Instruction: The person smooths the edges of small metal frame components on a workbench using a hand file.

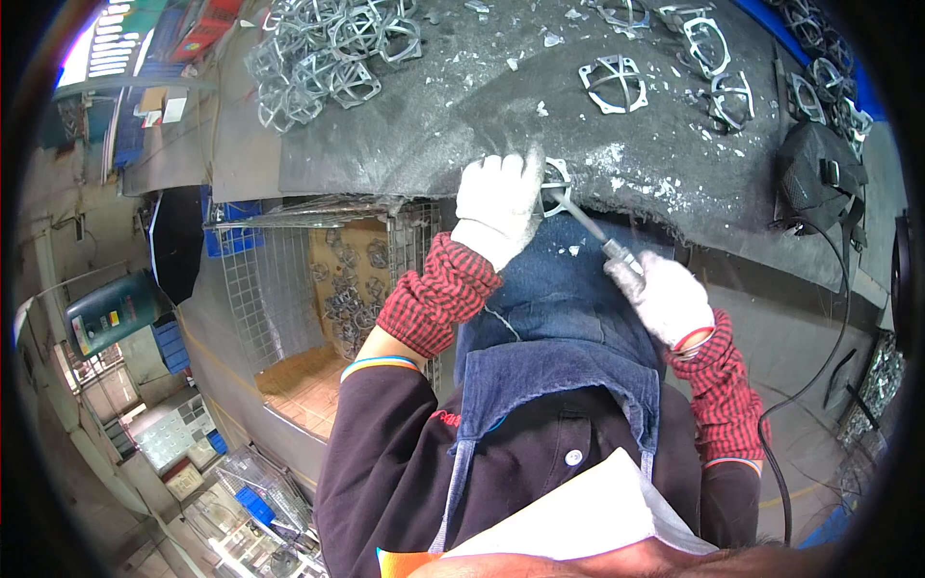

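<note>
My left hand (496,204), in a white glove, grips a silvery round metal casting (557,177) at the near edge of the dark worktable. The casting's left side is hidden behind the fingers. In my right hand (667,301), also gloved in white, is a file-like tool (586,220) with a straight grey shaft and a metallic handle. Its tip reaches the casting's opening; whether it touches the rim I cannot tell. Both forearms wear red-and-black checked sleeves.
A heap of similar castings (337,58) lies at the far left of the worktable (462,106). Single castings (614,85) and metal flakes are scattered right. A black bag (817,173) sits at the right edge, a cable (831,356) hanging beside it. A wire basket (260,289) stands below left.
</note>
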### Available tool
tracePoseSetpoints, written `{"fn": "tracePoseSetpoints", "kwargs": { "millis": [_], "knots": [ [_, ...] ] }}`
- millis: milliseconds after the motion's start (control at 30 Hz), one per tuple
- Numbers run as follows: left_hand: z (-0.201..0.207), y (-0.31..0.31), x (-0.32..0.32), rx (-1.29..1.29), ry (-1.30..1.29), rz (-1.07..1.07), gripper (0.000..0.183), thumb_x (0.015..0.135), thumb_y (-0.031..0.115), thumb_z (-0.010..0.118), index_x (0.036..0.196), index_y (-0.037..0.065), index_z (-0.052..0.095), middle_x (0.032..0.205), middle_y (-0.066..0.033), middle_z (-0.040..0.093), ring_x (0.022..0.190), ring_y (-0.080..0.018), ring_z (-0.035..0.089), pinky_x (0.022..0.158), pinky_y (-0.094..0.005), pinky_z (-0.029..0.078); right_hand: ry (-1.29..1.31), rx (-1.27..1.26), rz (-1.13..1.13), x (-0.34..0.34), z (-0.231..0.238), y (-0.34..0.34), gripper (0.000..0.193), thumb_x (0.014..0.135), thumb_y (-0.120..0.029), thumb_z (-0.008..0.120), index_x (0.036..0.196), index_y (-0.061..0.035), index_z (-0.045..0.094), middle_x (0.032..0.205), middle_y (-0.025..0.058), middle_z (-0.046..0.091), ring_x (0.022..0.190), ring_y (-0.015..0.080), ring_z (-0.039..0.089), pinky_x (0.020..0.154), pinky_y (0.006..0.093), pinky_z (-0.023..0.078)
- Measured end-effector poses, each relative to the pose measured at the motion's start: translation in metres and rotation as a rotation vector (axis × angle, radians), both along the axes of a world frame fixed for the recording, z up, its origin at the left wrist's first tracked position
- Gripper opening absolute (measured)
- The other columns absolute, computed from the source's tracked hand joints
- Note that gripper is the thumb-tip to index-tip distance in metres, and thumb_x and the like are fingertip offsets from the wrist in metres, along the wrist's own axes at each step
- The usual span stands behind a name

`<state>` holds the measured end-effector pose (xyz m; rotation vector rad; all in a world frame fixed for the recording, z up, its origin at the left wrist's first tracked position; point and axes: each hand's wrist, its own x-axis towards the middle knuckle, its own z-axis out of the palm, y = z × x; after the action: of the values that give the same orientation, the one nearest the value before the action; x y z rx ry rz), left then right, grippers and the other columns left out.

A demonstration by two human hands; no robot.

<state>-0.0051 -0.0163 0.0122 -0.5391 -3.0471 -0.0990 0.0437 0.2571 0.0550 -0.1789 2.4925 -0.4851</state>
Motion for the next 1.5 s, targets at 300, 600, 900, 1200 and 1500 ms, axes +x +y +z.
{"fn": "tracePoseSetpoints", "kwargs": {
  "millis": [300, 600, 900, 1200, 1500],
  "knots": [
    [0.007, 0.011, 0.007, -0.09, 0.011, 0.057, 0.078, 0.075, 0.023, 0.08, 0.147, 0.005, 0.056, 0.105, -0.009, 0.064, 0.099, -0.0298, 0.065, 0.082, -0.0462, 0.05, 0.105, 0.032, -0.031, 0.011, 0.005, -0.009, 0.059, 0.101, -0.061, 0.064, 0.095, -0.003, 0.066, 0.08, 0.0258, 0.071, 0.081, 0.0469, 0.072, 0.073, 0.0562, 0.056],
    [0.018, 0.015, 0.009, -0.075, -0.02, 0.066, 0.063, 0.085, 0.018, 0.07, 0.144, 0.002, 0.059, 0.104, -0.0103, 0.065, 0.099, -0.0295, 0.065, 0.083, -0.045, 0.05, -0.086, -0.052, 0.002, 0.007, 0.022, -0.011, 0.064, 0.102, -0.066, 0.058, 0.095, -0.0037, 0.069, 0.084, 0.0259, 0.072, 0.083, 0.0455, 0.072, 0.075, 0.0542, 0.057],
    [0.058, -0.01, -0.05, -0.008, -0.247, -0.351, 0.057, 0.078, 0.008, 0.071, 0.134, 0.006, 0.062, 0.108, -0.0153, 0.065, 0.102, -0.0352, 0.066, 0.088, -0.0466, 0.053, -0.193, 0.08, 0.207, -0.071, 0.044, 0.013, 0.07, 0.098, -0.07, 0.062, 0.102, -0.0019, 0.076, 0.082, 0.0225, 0.073, 0.079, 0.0397, 0.074, 0.075, 0.0489, 0.058],
    [0.075, 0.035, -0.111, -0.304, -0.67, -0.379, 0.032, 0.085, 0.013, 0.067, 0.115, 0.009, 0.078, 0.105, -0.0173, 0.079, 0.102, -0.0379, 0.077, 0.088, -0.0479, 0.062, 0.499, 0.089, 0.304, -0.075, 0.068, 0.017, 0.053, 0.097, -0.056, 0.071, 0.094, -0.0037, 0.073, 0.078, 0.0206, 0.072, 0.074, 0.0414, 0.073, 0.067, 0.0499, 0.057],
    [0.082, 0.047, -0.111, -0.388, -0.752, -0.391, 0.033, 0.077, 0.009, 0.077, 0.11, 0.009, 0.082, 0.106, -0.0136, 0.081, 0.104, -0.0333, 0.079, 0.086, -0.0444, 0.063, 0.336, 0.204, 0.338, -0.058, 0.062, 0.022, 0.051, 0.097, -0.054, 0.073, 0.092, -0.0027, 0.071, 0.074, 0.0181, 0.071, 0.071, 0.0397, 0.074, 0.066, 0.0484, 0.058]
  ]
}}
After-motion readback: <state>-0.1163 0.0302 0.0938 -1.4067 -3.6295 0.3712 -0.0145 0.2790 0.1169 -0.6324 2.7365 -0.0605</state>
